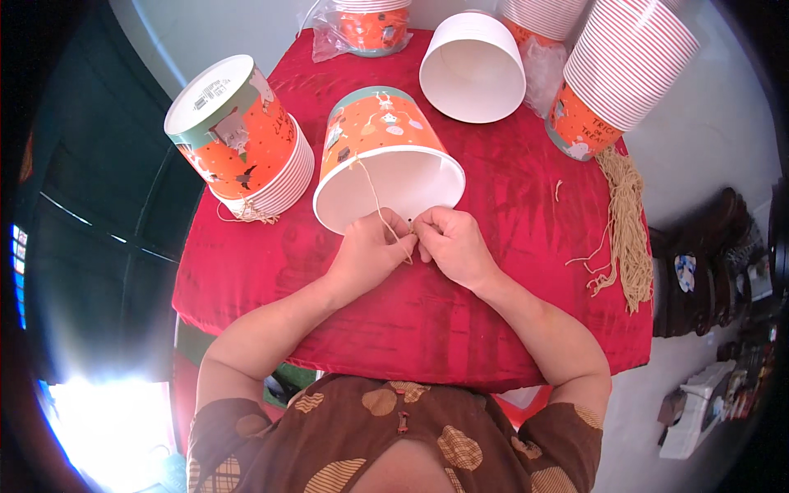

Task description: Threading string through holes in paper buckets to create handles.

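An orange paper bucket (370, 123) with a green base band and Halloween pictures lies tilted on its side, its white mouth towards me. A tan string (371, 187) is fixed at the far left of its rim and runs across the opening to my fingers. At the near rim my left hand (371, 253) is closed, pinching the string, whose loose part hangs below the fingers. Touching the same stretch of rim, my right hand (457, 248) is closed in a pinch beside the left fingertips. A bit of string shows between them; the fingers partly hide the rim.
A red cloth (526, 279) covers the table. Upside-down nested buckets (238, 131) stand left, with string at their rims. A white-mouthed bucket (472, 70) lies behind. A bucket stack (625, 74) stands right, near a tan string bundle (629, 230). Plastic wrap (329, 37) surrounds another stack.
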Tool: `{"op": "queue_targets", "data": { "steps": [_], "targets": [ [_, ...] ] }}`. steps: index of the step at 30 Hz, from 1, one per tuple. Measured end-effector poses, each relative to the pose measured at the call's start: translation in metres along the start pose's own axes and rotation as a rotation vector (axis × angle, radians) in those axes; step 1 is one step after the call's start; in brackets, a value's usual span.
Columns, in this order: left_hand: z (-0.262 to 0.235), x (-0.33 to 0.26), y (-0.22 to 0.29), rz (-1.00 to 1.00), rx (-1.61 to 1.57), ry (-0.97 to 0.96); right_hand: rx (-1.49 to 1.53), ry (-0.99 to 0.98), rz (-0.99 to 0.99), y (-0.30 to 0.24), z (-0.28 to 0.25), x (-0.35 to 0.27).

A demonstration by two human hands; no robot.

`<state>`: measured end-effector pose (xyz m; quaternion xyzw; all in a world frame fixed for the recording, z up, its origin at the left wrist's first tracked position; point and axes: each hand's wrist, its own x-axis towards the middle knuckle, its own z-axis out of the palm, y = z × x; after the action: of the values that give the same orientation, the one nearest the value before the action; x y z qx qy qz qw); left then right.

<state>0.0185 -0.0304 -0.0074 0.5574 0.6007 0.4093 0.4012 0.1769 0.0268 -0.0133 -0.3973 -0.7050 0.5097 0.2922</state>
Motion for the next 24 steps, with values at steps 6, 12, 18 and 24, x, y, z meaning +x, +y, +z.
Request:
{"op": "queue_targets", "data": {
  "steps": [6, 12, 18, 24],
  "targets": [
    [0.002, 0.0, -0.001, 0.048, 0.1, 0.069, 0.032, 0.018, -0.017, 0.002, 0.002, 0.0],
    [-0.003, 0.0, 0.002, -0.022, 0.049, 0.007, -0.012, 0.036, -0.044, 0.004, 0.0, 0.0],
    [-0.008, 0.0, 0.007, -0.103, -0.029, -0.064, -0.003, 0.016, -0.038, 0.002, 0.0, 0.001],
    [-0.012, -0.001, 0.004, -0.13, -0.055, -0.098, -0.081, 0.008, -0.137, 0.004, -0.002, -0.001]
  ]
}}
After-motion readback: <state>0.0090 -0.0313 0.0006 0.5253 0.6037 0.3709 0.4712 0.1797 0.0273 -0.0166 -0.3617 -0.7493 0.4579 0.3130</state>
